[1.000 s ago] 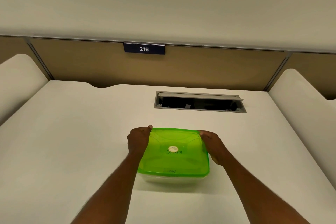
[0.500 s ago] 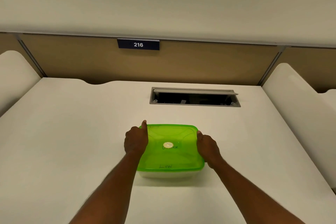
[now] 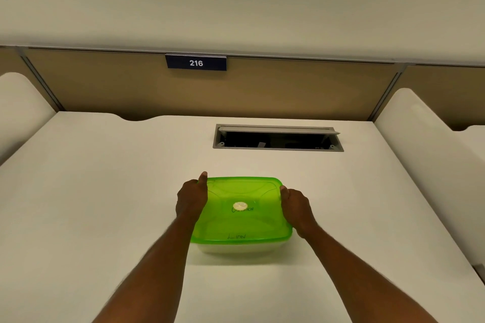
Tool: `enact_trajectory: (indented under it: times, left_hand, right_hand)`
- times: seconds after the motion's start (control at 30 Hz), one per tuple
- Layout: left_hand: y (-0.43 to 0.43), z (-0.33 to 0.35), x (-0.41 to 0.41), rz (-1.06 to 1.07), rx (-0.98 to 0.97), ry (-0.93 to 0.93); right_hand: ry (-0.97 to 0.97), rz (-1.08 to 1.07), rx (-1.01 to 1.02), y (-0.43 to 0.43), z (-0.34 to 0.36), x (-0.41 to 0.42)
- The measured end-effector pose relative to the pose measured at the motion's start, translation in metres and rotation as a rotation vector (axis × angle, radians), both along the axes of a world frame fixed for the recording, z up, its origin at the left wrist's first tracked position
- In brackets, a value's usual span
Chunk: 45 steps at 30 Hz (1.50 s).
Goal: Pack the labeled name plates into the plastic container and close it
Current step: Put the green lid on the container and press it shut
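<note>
A clear plastic container [image 3: 236,248] stands on the white desk [image 3: 91,204], covered by a translucent green lid [image 3: 244,220] with a round sticker and handwriting on top. My left hand [image 3: 191,198] grips the lid's left edge, thumb lying along the far left corner. My right hand [image 3: 296,204] holds the lid's right edge, thumb on top. Handwriting shows faintly through the lid; the name plates inside cannot be made out.
An open grey cable hatch [image 3: 278,137] is set into the desk behind the container. A tan partition with a blue "216" sign [image 3: 196,62] closes the back. White rounded side panels [image 3: 420,139] flank the desk.
Both hands slid back from the lid's far corners to its side edges. The lid now sits level on the container. The view shifted slightly.
</note>
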<state>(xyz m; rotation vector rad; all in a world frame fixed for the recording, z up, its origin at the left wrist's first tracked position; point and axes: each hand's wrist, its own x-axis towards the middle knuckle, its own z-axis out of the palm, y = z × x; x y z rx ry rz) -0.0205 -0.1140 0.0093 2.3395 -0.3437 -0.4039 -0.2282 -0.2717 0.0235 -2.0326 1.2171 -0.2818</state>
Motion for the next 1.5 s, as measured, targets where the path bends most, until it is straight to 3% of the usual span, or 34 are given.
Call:
enact_trajectory:
  times: [0.2,0.37,0.7,0.83,1.0,1.23,1.33,1.5]
  left_hand:
    - [0.002,-0.002,0.001,-0.024,-0.027,-0.041]
    - [0.002,-0.001,-0.001,-0.011,-0.036,-0.046]
    - [0.003,0.004,-0.006,0.007,-0.004,-0.034]
    - [0.002,0.008,-0.007,0.021,0.015,-0.02]
    - [0.002,0.014,-0.011,0.026,0.035,-0.006]
    - [-0.009,0.032,-0.042,0.071,0.29,-0.162]
    - [0.002,0.029,-0.049,0.12,0.283,0.004]
    - [0.043,0.006,-0.06,0.09,0.22,-0.035]
  right_hand:
    - [-0.064,-0.088,0.31,-0.01,0.011,0.022]
    - [0.043,-0.158,0.172,-0.014,0.008,0.033]
    - [0.035,-0.035,-0.002,-0.015,0.01,0.03]
    - [0.07,-0.013,0.055,-0.006,0.013,0.019]
    - [0.159,-0.163,0.204,0.015,0.006,-0.003]
    - [0.098,-0.229,0.167,0.024,0.006,-0.007]
    - [0.09,-0.239,0.143,0.023,0.005,-0.008]
    - [0.08,-0.227,0.103,0.025,0.006,-0.008]
